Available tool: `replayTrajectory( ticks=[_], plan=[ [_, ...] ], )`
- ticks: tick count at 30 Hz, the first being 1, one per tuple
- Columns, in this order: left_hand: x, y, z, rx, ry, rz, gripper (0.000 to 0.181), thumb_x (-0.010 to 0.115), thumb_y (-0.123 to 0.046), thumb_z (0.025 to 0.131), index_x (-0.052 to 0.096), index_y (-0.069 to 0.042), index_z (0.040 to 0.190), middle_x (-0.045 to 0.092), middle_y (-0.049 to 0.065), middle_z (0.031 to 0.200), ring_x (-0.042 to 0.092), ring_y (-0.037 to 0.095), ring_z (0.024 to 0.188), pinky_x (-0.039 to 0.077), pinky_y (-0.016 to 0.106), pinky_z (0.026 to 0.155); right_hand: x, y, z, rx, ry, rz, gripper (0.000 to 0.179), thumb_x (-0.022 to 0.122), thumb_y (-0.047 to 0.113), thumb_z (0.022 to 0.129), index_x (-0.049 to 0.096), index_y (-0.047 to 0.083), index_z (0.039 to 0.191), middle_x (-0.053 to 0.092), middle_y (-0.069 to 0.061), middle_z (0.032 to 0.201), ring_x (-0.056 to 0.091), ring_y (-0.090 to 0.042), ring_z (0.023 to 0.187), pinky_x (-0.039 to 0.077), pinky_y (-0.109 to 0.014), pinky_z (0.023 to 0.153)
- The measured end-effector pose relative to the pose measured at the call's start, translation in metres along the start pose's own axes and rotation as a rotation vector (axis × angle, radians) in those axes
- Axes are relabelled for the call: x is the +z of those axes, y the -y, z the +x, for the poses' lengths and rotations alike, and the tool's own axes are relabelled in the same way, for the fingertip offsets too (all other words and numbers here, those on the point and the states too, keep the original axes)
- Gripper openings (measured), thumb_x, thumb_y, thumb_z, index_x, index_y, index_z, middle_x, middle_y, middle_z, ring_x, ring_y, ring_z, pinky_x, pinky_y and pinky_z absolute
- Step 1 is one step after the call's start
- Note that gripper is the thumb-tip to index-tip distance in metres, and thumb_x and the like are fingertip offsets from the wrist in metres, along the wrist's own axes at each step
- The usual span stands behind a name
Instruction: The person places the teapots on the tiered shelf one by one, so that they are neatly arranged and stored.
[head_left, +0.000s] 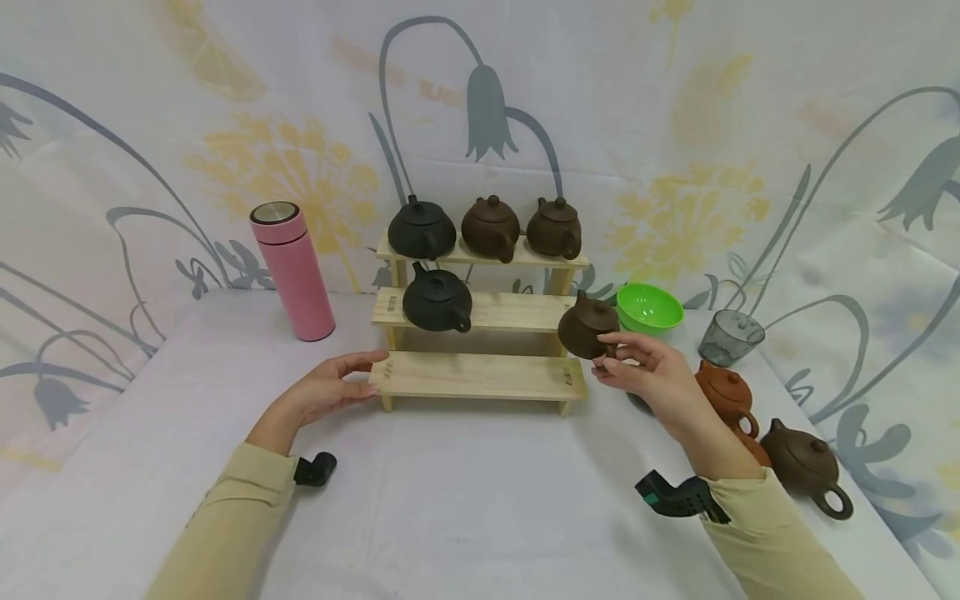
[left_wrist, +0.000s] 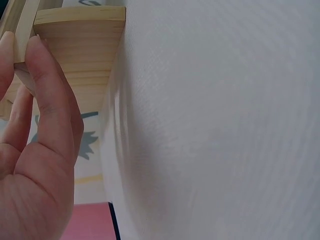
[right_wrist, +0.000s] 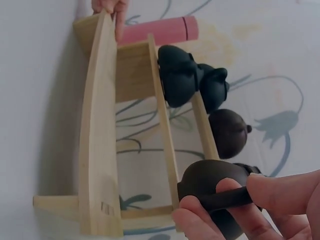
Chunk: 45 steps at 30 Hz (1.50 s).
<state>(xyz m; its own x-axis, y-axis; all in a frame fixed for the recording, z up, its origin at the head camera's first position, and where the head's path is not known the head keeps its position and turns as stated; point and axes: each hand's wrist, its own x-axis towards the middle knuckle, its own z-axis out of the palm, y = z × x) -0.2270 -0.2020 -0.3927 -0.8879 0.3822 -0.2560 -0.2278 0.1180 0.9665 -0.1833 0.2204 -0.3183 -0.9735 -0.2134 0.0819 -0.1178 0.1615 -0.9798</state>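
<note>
A three-tier wooden display stand (head_left: 476, 377) stands mid-table. My left hand (head_left: 318, 392) pinches the left end of its lowest board between thumb and fingers; the left wrist view shows the fingertips on the board's edge (left_wrist: 26, 37). My right hand (head_left: 656, 379) grips a small dark brown teapot (head_left: 587, 327) by its handle, at the right end of the middle tier. On that tier's left sits a black teapot (head_left: 437, 302). Along the top tier stand another black teapot (head_left: 422, 229) and two brown teapots, one in the middle (head_left: 490, 227) and one at right (head_left: 553, 229).
A pink thermos (head_left: 296, 275) stands left of the stand. Behind my right hand are a green bowl (head_left: 649, 308) and a grey glass (head_left: 731, 337). An orange-brown teapot (head_left: 723, 390) and a larger brown teapot (head_left: 801, 460) lie beside my right forearm, which partly hides things there.
</note>
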Motion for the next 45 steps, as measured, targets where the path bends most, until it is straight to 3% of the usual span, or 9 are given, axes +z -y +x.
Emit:
replayTrajectory(
  ticks=[10,17,27,31,38,45],
  plan=[
    [0.000,-0.001,0.000,-0.006,-0.002,-0.005,0.062,0.060,0.002,0.088,0.031,0.003,0.142,0.026,0.022,0.135,0.053,0.012,0.093,0.049,0.025,0.086,0.024,0.007,0.020,0.001,0.024,0.019,0.038,0.054,-0.005,0.091,0.045,-0.013,0.126,0.043,-0.013,0.095,0.063,-0.020,0.095,0.048,-0.042,0.087],
    [0.001,-0.001,0.000,-0.013,-0.010,0.001,0.061,0.060,0.002,0.088,0.032,0.003,0.142,0.026,0.022,0.135,0.053,0.012,0.093,0.049,0.025,0.086,0.040,0.008,0.036,0.010,0.039,-0.014,0.036,0.054,-0.006,0.091,0.048,-0.010,0.126,0.047,-0.013,0.095,0.062,-0.026,0.097,0.050,-0.036,0.085],
    [0.001,-0.001,0.001,-0.012,-0.010,-0.009,0.061,0.060,0.002,0.088,0.032,0.003,0.142,0.026,0.022,0.135,0.053,0.012,0.093,0.049,0.025,0.086,0.062,0.012,0.054,0.006,0.023,0.008,0.034,0.057,-0.008,0.087,0.053,-0.009,0.121,0.049,-0.006,0.085,0.063,-0.012,0.087,0.050,-0.037,0.085],
    [0.001,-0.001,0.001,-0.009,-0.007,-0.006,0.061,0.060,0.002,0.088,0.032,0.003,0.142,0.027,0.022,0.135,0.053,0.012,0.093,0.049,0.025,0.086,0.067,0.013,0.061,0.011,0.033,0.013,0.034,0.055,-0.008,0.088,0.053,-0.009,0.122,0.050,-0.008,0.087,0.063,-0.012,0.086,0.051,-0.037,0.084],
    [0.001,0.000,0.002,-0.012,-0.006,-0.012,0.061,0.060,0.002,0.088,0.032,0.002,0.142,0.027,0.021,0.135,0.053,0.012,0.094,0.048,0.025,0.086,0.069,0.007,0.068,-0.006,0.052,0.078,0.037,0.052,-0.008,0.090,0.048,-0.011,0.127,0.046,-0.009,0.090,0.061,-0.027,0.100,0.047,-0.042,0.089],
    [0.000,0.001,0.002,-0.007,-0.009,-0.003,0.061,0.060,0.001,0.088,0.032,0.002,0.142,0.027,0.022,0.135,0.052,0.012,0.094,0.048,0.025,0.086,0.070,0.000,0.067,-0.010,0.003,0.068,0.041,0.056,-0.005,0.089,0.050,-0.005,0.129,0.051,-0.010,0.098,0.061,-0.021,0.095,0.049,-0.041,0.088]
  ],
)
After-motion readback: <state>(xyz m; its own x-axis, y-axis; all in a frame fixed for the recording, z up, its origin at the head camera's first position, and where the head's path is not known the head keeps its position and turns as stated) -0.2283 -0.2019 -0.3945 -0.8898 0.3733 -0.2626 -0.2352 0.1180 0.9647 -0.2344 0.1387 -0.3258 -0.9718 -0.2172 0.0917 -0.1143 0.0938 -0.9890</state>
